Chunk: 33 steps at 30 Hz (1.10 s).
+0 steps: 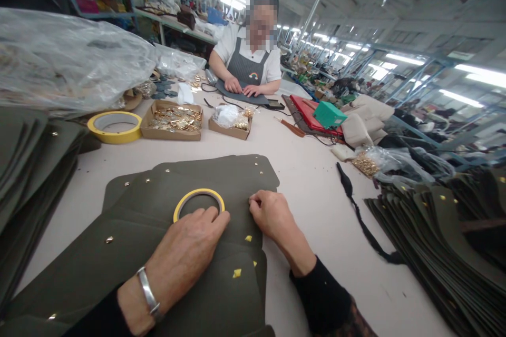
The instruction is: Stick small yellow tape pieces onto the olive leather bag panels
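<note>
My left hand [190,242], with a metal bracelet at the wrist, grips a roll of yellow tape [181,201] over the dark olive panels [138,242]. Those panels overlap on the table and carry small gold studs. Two bits of yellow tape [236,273] stick to the panels near their right edge. At that edge my right hand [272,213] is closed, thumb and fingertips pinched together against the panel's surface. Whatever lies between those fingertips is too small to make out.
A box of gold metal fittings [172,122] and a larger yellow tape roll [114,127] stand beyond the panels. Stacks of olive panels [443,253] lie right and left. A co-worker [253,63] handles a dark piece across the table. A black strap [359,216] lies right.
</note>
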{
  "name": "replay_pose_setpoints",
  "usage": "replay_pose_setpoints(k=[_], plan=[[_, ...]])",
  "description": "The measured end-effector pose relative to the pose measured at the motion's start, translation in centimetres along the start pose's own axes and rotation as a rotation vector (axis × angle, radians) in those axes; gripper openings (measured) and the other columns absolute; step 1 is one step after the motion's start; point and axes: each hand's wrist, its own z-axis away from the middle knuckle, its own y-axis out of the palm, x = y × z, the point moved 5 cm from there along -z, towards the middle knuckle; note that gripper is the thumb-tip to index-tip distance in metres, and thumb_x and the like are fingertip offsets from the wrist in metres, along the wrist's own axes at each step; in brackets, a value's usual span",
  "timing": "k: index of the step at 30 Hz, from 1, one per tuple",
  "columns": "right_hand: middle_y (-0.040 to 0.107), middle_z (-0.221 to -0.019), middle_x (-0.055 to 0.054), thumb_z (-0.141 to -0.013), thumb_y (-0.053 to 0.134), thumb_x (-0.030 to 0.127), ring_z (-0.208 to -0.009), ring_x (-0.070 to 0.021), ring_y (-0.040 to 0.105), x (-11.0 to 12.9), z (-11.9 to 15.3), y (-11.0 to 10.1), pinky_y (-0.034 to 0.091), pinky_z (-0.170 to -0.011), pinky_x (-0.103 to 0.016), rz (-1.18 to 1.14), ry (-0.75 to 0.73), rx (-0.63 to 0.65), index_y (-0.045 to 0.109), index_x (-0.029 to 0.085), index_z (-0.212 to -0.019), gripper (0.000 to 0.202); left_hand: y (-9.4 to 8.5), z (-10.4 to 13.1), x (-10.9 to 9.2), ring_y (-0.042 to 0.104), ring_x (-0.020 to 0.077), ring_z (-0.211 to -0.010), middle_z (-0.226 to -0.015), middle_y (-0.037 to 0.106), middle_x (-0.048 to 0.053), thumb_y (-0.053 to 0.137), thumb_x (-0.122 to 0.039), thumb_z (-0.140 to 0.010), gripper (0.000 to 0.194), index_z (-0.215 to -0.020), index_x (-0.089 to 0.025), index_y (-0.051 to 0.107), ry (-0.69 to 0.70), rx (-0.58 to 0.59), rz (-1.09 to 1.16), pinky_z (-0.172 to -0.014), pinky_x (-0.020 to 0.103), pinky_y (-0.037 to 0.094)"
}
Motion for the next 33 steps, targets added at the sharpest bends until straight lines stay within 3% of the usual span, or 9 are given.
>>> replay_pose_setpoints(k=[4, 10, 12, 15, 17, 20, 24, 30, 33], plan=[[0.074, -0.076, -0.007, -0.083, 0.055, 0.016, -0.073, -0.0203, 0.068, 0.0, 0.2, -0.4, 0.044, -0.066, -0.026, -0.083, 0.066, 0.010, 0.072, 0.017, -0.075, 0.019, -0.3, 0.2, -0.2, 0.060, 0.0208, -0.078, -0.088, 0.060, 0.004, 0.034, -0.011, -0.094, 0.024, -0.093, -0.020, 0.056, 0.015, -0.019, 0.044, -0.071, 0.036, 0.050], [0.072, -0.067, -0.001, -0.078, 0.060, 0.016, -0.061, -0.0137, 0.063, 0.3, 1.4, -0.5, 0.041, -0.056, -0.022, -0.380, -0.115, 0.192, 0.073, 0.019, -0.074, 0.014, -0.7, 0.4, 0.4, 0.064, 0.0188, -0.072, -0.081, 0.063, 0.001, 0.035, -0.018, -0.096, 0.023, -0.095, -0.022, 0.057, 0.076, -0.175, 0.082, -0.065, 0.031, 0.052], [0.072, -0.069, 0.000, -0.080, 0.059, 0.018, -0.062, -0.0131, 0.062, -0.4, 1.3, -1.2, 0.042, -0.057, -0.022, -0.494, -0.117, 0.131, 0.074, 0.019, -0.078, 0.015, -1.0, 0.5, 1.0, 0.066, 0.0175, -0.072, -0.086, 0.067, 0.001, 0.035, -0.022, -0.097, 0.023, -0.103, -0.022, 0.058, 0.113, -0.314, 0.116, -0.064, 0.029, 0.054], [0.067, -0.062, 0.000, -0.083, 0.058, 0.025, -0.056, -0.0127, 0.059, -1.8, 1.1, -2.3, 0.043, -0.053, -0.022, -0.697, 0.010, -0.050, 0.073, 0.016, -0.085, 0.018, -1.6, 1.0, 1.6, 0.069, 0.0151, -0.077, -0.096, 0.071, 0.001, 0.038, -0.030, -0.098, 0.024, -0.112, -0.023, 0.057, 0.162, -0.511, 0.178, -0.070, 0.025, 0.055], [0.065, -0.059, 0.000, -0.084, 0.058, 0.029, -0.052, -0.0122, 0.058, -1.3, 1.4, -2.4, 0.044, -0.049, -0.022, -0.816, 0.014, -0.041, 0.072, 0.015, -0.087, 0.020, -1.9, 1.2, 1.5, 0.070, 0.0141, -0.083, -0.104, 0.072, 0.001, 0.040, -0.033, -0.098, 0.029, -0.122, -0.023, 0.052, 0.184, -0.567, 0.197, -0.074, 0.022, 0.055], [0.070, -0.076, -0.002, -0.083, 0.060, 0.023, -0.062, -0.0127, 0.062, 1.3, 2.4, -2.9, 0.049, -0.059, -0.024, -0.825, -0.228, -0.033, 0.071, 0.018, -0.092, 0.015, -2.2, 1.3, 1.1, 0.070, 0.0146, -0.092, -0.114, 0.070, 0.005, 0.037, -0.034, -0.099, 0.041, -0.138, -0.020, 0.039, 0.206, -0.589, 0.180, -0.076, 0.020, 0.055], [0.070, -0.085, -0.005, -0.084, 0.058, 0.015, -0.074, -0.0141, 0.063, 4.0, 3.6, -3.7, 0.050, -0.071, -0.026, -0.692, -0.494, -0.184, 0.067, 0.018, -0.097, 0.016, -2.2, 1.4, 0.8, 0.072, 0.0167, -0.084, -0.110, 0.072, 0.007, 0.036, -0.035, -0.099, 0.041, -0.136, -0.018, 0.039, 0.182, -0.613, 0.143, -0.067, 0.022, 0.056], [0.069, -0.080, -0.005, -0.087, 0.052, 0.012, -0.073, -0.0143, 0.062, 4.5, 4.0, -3.2, 0.049, -0.071, -0.026, -0.564, -0.626, -0.273, 0.064, 0.018, -0.089, 0.013, -2.0, 1.5, 0.4, 0.072, 0.0163, -0.076, -0.104, 0.073, 0.006, 0.034, -0.035, -0.100, 0.034, -0.129, -0.019, 0.042, 0.184, -0.586, 0.159, -0.061, 0.022, 0.054], [0.069, -0.077, -0.004, -0.085, 0.052, 0.012, -0.070, -0.0140, 0.062, 4.4, 4.1, -3.0, 0.049, -0.069, -0.025, -0.498, -0.615, -0.315, 0.062, 0.019, -0.085, 0.013, -1.9, 1.4, 0.2, 0.071, 0.0153, -0.076, -0.103, 0.072, 0.004, 0.035, -0.031, -0.099, 0.027, -0.123, -0.022, 0.044, 0.180, -0.507, 0.211, -0.062, 0.022, 0.053]])
